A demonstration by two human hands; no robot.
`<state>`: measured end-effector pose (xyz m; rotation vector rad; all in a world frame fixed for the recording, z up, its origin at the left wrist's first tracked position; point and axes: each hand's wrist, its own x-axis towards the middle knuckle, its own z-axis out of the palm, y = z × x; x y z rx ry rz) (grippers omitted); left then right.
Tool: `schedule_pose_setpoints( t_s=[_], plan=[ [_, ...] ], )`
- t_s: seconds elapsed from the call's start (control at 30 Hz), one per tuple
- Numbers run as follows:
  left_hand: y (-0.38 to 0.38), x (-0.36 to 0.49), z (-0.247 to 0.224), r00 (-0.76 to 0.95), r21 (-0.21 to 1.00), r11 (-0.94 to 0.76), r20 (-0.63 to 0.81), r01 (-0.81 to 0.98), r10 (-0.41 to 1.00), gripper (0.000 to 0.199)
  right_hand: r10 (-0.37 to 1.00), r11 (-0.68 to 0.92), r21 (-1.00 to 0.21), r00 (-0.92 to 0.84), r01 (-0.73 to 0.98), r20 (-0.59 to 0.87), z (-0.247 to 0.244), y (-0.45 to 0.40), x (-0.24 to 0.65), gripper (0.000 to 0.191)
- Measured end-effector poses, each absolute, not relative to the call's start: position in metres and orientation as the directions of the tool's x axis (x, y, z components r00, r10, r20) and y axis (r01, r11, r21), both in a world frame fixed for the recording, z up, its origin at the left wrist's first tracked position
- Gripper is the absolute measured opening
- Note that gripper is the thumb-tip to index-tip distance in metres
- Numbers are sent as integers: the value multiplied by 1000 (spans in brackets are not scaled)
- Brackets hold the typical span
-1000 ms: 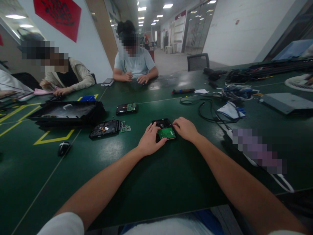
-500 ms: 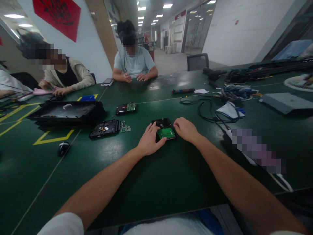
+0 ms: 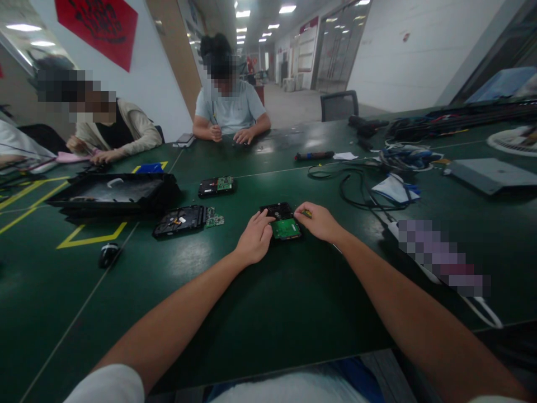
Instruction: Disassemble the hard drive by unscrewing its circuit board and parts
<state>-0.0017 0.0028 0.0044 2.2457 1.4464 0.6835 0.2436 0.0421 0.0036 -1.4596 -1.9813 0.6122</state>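
Observation:
A hard drive [image 3: 287, 228] lies on the green table in front of me, its green circuit board facing up beside a black metal half. My left hand [image 3: 254, 238] rests against its left side, with outstretched fingers reaching onto the black part. Close to the drive's right edge, my right hand [image 3: 318, 221] is closed in a pinch around a small screwdriver [image 3: 308, 214] with a yellow-and-black handle. A thin metal end shows beneath the right wrist; most of the tool is hidden by the hand.
Left of the drive lie an opened drive case [image 3: 180, 220], a loose circuit board [image 3: 215, 217] and another hard drive [image 3: 216, 186]. Farther left are a black tray [image 3: 113, 190] and a mouse [image 3: 109, 254]. Cables [image 3: 350, 193] and a power strip [image 3: 413, 260] lie right. Two people sit opposite.
My right hand has turned slightly, and the yellow handle and thin metal end now show. My left thumb has drawn back from the green board. The drive stays in place.

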Motion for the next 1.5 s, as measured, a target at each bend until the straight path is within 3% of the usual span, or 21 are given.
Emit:
schedule_pose_setpoints(
  t_s=[0.17,0.63,1.27,1.5],
  plan=[
    [2,-2,1,364,514,-413,199,752,910,49,970,229,-754,-209,616,123,1,42,241,20],
    [-1,-1,5,395,488,-424,168,763,903,65,971,231,-720,-206,655,124,1,41,241,18],
    [-1,0,3,385,487,-413,162,769,908,61,968,243,-757,-207,606,146,-3,42,240,20],
    [0,0,2,394,477,-420,160,772,905,62,960,279,-719,-207,637,189,-1,41,241,18]
  ],
)
